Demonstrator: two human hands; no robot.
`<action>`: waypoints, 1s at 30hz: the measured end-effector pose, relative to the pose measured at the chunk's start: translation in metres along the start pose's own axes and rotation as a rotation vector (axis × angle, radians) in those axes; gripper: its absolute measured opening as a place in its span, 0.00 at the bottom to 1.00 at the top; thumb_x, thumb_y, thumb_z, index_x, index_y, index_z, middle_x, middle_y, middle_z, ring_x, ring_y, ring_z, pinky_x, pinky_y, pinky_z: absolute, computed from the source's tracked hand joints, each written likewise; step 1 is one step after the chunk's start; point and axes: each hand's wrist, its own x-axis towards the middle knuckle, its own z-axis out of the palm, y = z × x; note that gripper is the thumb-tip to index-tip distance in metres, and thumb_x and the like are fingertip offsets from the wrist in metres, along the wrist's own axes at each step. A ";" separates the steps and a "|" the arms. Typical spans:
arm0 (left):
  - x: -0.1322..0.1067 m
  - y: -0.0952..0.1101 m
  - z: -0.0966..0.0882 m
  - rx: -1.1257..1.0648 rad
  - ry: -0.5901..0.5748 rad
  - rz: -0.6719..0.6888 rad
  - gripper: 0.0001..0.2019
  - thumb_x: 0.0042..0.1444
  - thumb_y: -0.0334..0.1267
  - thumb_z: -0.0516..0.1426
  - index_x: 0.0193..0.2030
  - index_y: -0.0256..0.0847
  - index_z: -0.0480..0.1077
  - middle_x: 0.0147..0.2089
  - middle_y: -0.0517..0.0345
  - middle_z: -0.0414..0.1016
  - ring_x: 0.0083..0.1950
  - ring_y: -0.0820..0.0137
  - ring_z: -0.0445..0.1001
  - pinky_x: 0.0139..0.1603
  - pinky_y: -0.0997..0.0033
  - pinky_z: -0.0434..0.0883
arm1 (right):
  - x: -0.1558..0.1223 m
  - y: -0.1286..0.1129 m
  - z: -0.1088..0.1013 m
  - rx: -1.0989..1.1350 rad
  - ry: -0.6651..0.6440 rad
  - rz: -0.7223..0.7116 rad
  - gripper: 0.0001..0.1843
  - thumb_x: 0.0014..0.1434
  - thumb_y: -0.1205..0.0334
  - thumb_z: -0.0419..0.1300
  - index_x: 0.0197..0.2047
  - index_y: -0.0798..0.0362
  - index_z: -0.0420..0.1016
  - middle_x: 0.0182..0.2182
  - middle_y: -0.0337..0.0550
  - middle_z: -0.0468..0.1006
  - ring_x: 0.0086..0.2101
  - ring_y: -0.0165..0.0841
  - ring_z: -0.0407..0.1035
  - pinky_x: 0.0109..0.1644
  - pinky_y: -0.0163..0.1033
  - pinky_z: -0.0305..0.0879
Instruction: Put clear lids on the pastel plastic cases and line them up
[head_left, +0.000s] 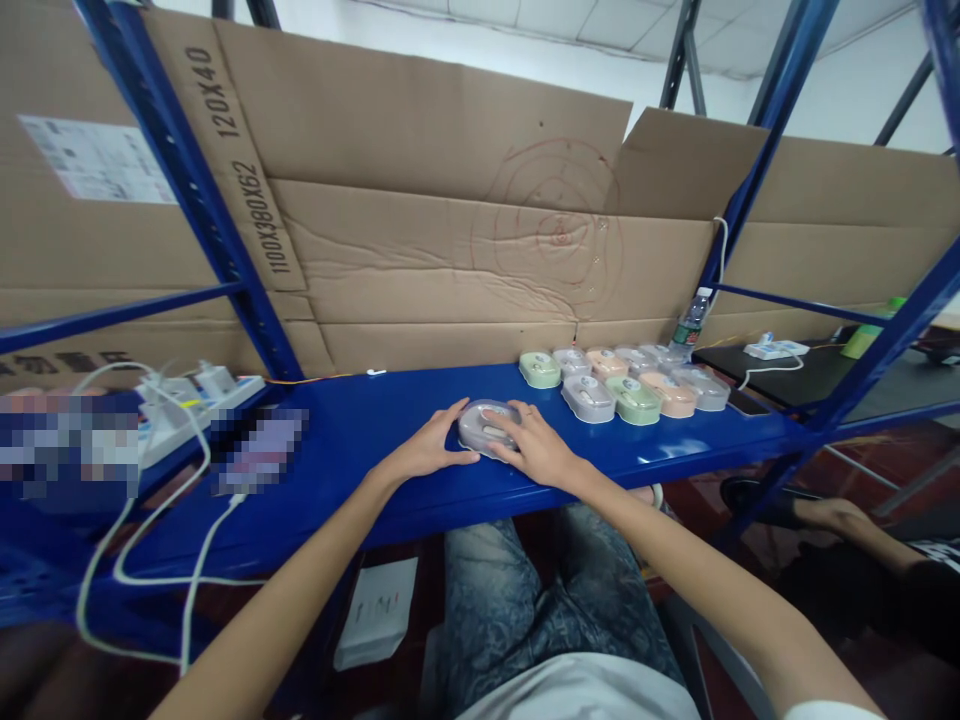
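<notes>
A pale lilac oval case (474,425) with a clear cover lies on the blue tabletop (405,405) in front of me. Curled around its left end is my left hand (433,442), thumb at the near edge and fingers at the far edge. My right hand (538,445) grips it from the right, with fingers lying across its top and partly hiding it. Right of my hands stand several similar cases in two rows, among them a green case (637,400), a peach case (669,395) and a lilac case (587,398).
Behind the table rises a cardboard wall (420,230) between blue metal posts. A water bottle (690,322) stands at the back right, near a dark phone (748,402). White cables (196,560) and a power strip (225,400) occupy the left. Another person's arm (855,525) shows at the lower right.
</notes>
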 end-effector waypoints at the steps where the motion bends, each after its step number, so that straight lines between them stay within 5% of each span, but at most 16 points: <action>1: 0.000 0.000 0.000 0.004 0.001 0.000 0.57 0.51 0.65 0.67 0.80 0.44 0.47 0.79 0.39 0.57 0.78 0.42 0.57 0.76 0.40 0.55 | -0.002 -0.005 -0.002 -0.065 0.013 0.054 0.32 0.75 0.43 0.51 0.75 0.46 0.63 0.67 0.63 0.66 0.66 0.54 0.61 0.67 0.62 0.60; 5: 0.000 0.002 0.000 0.011 0.002 -0.008 0.56 0.53 0.65 0.66 0.80 0.44 0.46 0.78 0.40 0.60 0.79 0.44 0.56 0.76 0.40 0.54 | -0.011 -0.013 -0.009 -0.288 0.089 0.185 0.36 0.71 0.43 0.55 0.73 0.56 0.65 0.60 0.68 0.73 0.65 0.64 0.60 0.72 0.74 0.45; 9: 0.000 0.000 0.000 -0.001 -0.006 -0.004 0.54 0.54 0.64 0.66 0.80 0.45 0.48 0.76 0.41 0.63 0.77 0.46 0.60 0.75 0.41 0.58 | -0.015 0.009 -0.010 -0.380 0.164 0.267 0.34 0.69 0.48 0.57 0.70 0.62 0.67 0.63 0.71 0.72 0.71 0.68 0.48 0.72 0.79 0.28; 15: -0.001 0.001 -0.002 0.013 -0.016 -0.002 0.50 0.55 0.63 0.66 0.78 0.43 0.54 0.76 0.41 0.62 0.77 0.49 0.59 0.77 0.45 0.58 | -0.010 0.041 -0.008 -0.416 0.187 0.353 0.33 0.70 0.51 0.54 0.68 0.68 0.66 0.67 0.75 0.67 0.72 0.70 0.46 0.72 0.78 0.32; 30: -0.003 0.003 -0.003 0.044 -0.017 -0.042 0.47 0.55 0.66 0.64 0.75 0.44 0.60 0.74 0.40 0.63 0.75 0.45 0.62 0.75 0.42 0.60 | -0.009 0.047 -0.006 -0.388 0.150 0.348 0.32 0.66 0.53 0.55 0.67 0.66 0.64 0.67 0.73 0.67 0.68 0.64 0.58 0.74 0.68 0.42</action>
